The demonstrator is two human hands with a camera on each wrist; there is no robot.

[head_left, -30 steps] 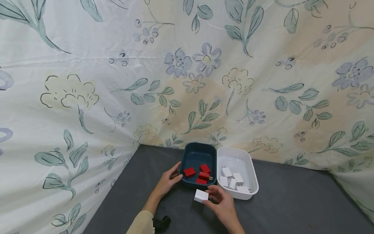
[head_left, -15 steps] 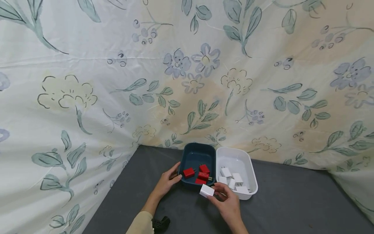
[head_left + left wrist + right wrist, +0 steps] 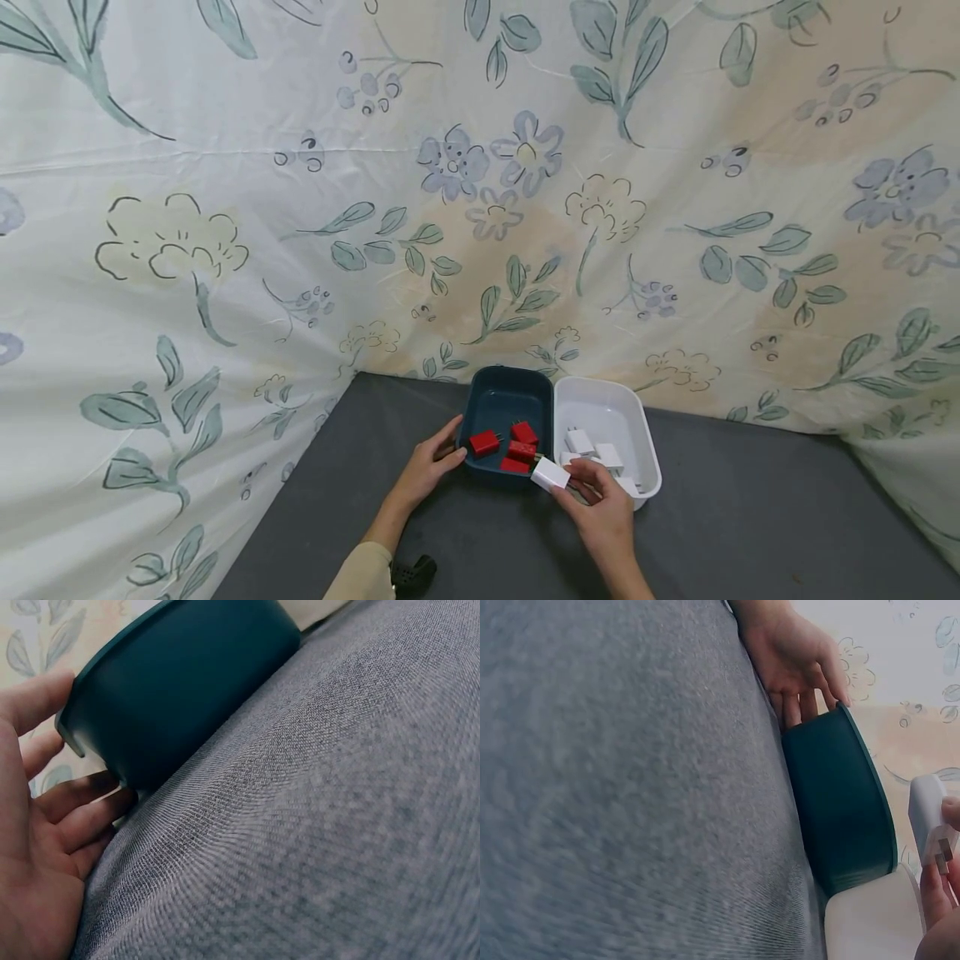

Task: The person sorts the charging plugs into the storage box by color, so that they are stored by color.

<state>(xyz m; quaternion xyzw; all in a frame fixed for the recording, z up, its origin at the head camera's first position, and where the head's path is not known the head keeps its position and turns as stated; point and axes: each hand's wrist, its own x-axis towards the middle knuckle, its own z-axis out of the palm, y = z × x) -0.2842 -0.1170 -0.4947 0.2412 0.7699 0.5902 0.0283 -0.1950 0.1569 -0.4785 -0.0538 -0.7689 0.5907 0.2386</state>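
My right hand (image 3: pixel 609 508) pinches a white charger plug (image 3: pixel 551 474) between thumb and fingers. It hangs over the near rims where two bins meet, and its metal prongs show in the right wrist view (image 3: pixel 943 855). With spread, fairly straight fingers, my left hand (image 3: pixel 425 467) touches the left side of the dark teal bin (image 3: pixel 510 375); in the left wrist view its thumb lies at the rim and other fingers (image 3: pixel 94 817) rest low on the wall. Several red charger plugs (image 3: pixel 484 442) lie inside that bin. The white bin (image 3: pixel 648 442) holds several white plugs (image 3: pixel 580 442), partly hidden by my right hand.
Both bins stand side by side on a dark grey cloth-covered table (image 3: pixel 750 500). Behind and to the left hangs a floral curtain (image 3: pixel 480 208). A black strap (image 3: pixel 414 575) sits at my left wrist.
My right hand has moved right and slightly farther away with the white charger plug, from in front of the teal bin toward the white one. The left hand has stayed at the teal bin.
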